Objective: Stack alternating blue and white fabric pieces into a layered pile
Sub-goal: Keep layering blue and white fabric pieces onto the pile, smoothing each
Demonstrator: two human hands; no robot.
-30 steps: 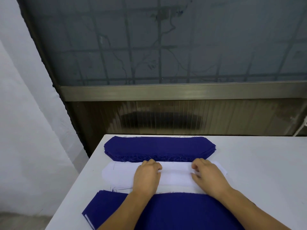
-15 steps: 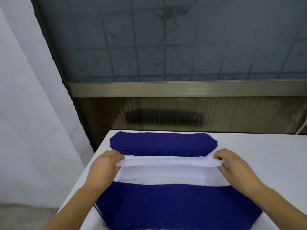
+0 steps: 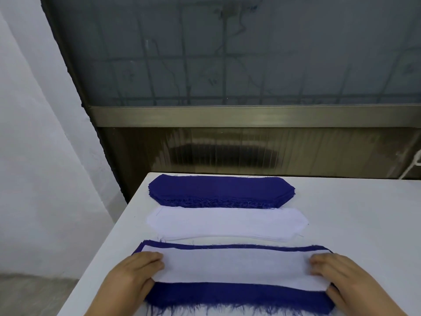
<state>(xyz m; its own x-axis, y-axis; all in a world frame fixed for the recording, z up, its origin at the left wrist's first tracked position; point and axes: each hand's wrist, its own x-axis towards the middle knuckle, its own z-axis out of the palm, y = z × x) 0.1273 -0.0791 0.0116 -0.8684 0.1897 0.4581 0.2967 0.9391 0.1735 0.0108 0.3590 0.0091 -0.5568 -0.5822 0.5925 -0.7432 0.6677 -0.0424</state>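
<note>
A white fabric piece (image 3: 234, 265) lies flat on top of the layered pile, whose top blue piece (image 3: 239, 295) shows as a frayed band in front and a thin strip behind. My left hand (image 3: 134, 277) holds the white piece's left end, and my right hand (image 3: 341, 279) holds its right end, fingers curled onto the cloth. Farther back a stack of white pieces (image 3: 225, 222) rests on the table, and behind it a stack of blue pieces (image 3: 221, 190).
The white table (image 3: 355, 220) reaches right; its left edge runs diagonally beside the stacks, with a drop to the floor. A wall with a metal ledge (image 3: 250, 116) and a dark window stands behind the table.
Both hands lifted one white piece off the white stack by its ends and carried it toward me. It now lies on the near blue piece, and the white stack is uncovered.
</note>
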